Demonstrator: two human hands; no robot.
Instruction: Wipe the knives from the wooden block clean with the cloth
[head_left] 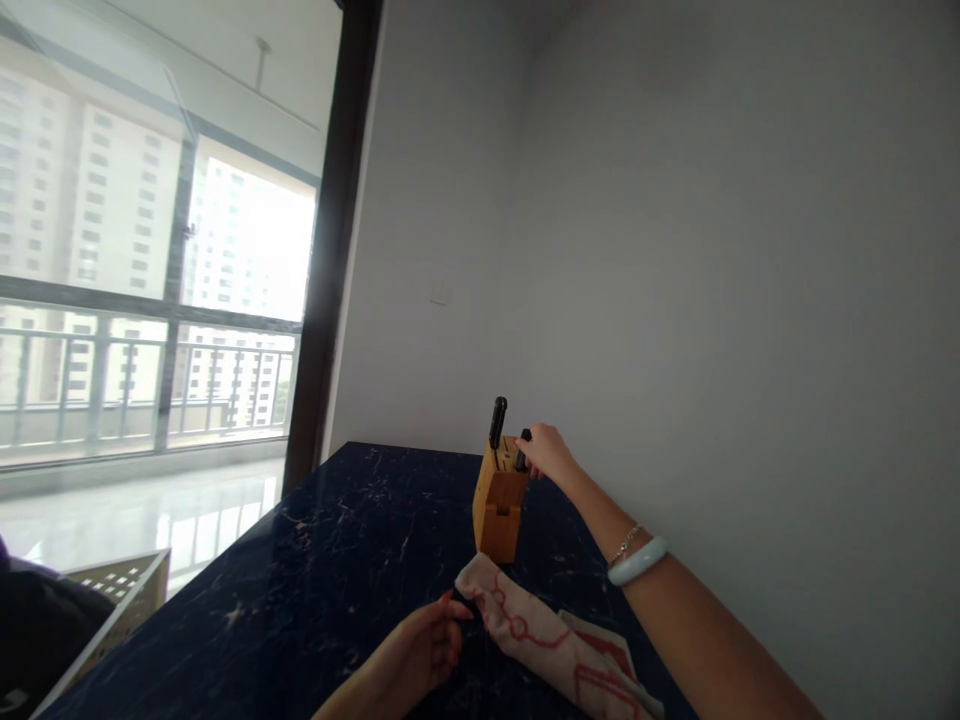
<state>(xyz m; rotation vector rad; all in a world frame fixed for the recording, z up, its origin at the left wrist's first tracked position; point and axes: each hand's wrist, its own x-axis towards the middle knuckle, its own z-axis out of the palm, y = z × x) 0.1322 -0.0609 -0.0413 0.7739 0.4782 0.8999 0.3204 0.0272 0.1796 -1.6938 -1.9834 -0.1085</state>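
Observation:
A wooden knife block stands upright on the dark blue marbled table. One black-handled knife rises from its top at the left. On the right side of the block, my right hand is closed around the dark handle of a second knife, whose blade is hidden. Closer to me, my left hand has its fingers curled, thumb and forefinger tips at a small dark thing beside the end of a cloth. What that dark thing is, I cannot make out. The cloth is pale with red patterns and lies bunched.
The table reaches to grey walls at the back and right. Left of it are a dark-framed glass door, a whitish perforated crate and a black item. A wall plate sits above the table.

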